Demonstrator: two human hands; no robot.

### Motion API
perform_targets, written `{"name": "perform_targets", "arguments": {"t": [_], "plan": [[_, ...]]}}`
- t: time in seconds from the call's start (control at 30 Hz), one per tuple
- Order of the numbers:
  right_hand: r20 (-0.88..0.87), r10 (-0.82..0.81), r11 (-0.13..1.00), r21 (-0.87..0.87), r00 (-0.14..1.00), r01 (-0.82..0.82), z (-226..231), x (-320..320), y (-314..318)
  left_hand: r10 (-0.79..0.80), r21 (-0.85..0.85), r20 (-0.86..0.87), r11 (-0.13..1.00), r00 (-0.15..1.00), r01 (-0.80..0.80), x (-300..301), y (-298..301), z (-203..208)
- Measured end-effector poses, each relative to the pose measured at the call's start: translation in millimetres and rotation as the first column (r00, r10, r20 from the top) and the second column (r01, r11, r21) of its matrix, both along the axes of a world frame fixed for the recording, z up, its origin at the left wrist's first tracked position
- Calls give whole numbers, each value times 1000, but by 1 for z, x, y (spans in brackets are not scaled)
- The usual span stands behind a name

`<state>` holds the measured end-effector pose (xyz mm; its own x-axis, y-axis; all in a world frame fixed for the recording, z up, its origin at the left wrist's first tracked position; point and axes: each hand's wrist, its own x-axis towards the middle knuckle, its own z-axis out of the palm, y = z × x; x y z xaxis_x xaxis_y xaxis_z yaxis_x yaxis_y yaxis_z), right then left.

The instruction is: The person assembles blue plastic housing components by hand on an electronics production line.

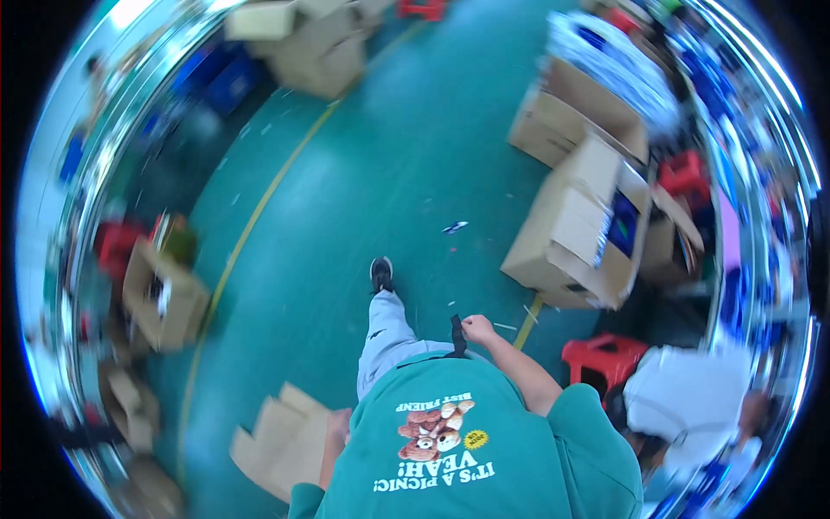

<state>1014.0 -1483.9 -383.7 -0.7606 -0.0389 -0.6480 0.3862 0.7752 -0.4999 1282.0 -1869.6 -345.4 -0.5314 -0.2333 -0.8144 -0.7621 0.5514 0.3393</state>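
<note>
A black strap [456, 336] is pinched shut in the right hand [476, 328] at waist height. The left hand [338, 426] hangs low beside flattened cardboard [281, 445] on the floor [346, 190]; its grip cannot be told. Nothing is boxed yet.

Bright, even overhead light fills the room and puts a soft sheen on the green floor [363, 173], with only faint shadows. The fisheye bends and smears everything near the rim into blurred streaks; the centre is moderately sharp, and black corners frame the circle.
</note>
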Motion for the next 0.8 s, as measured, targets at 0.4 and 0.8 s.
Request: {"name": "perform_targets", "arguments": {"t": [0.4,0.8], "plan": [[7,-814,577,-111,581,809,21,-94,21,-472,-279,-535,881,701,381,-685,-139,-5],[84,-247,952,206,965,226,-25,-310,85,-684,-36,-571,573,454,819,-964,212,88]]}}
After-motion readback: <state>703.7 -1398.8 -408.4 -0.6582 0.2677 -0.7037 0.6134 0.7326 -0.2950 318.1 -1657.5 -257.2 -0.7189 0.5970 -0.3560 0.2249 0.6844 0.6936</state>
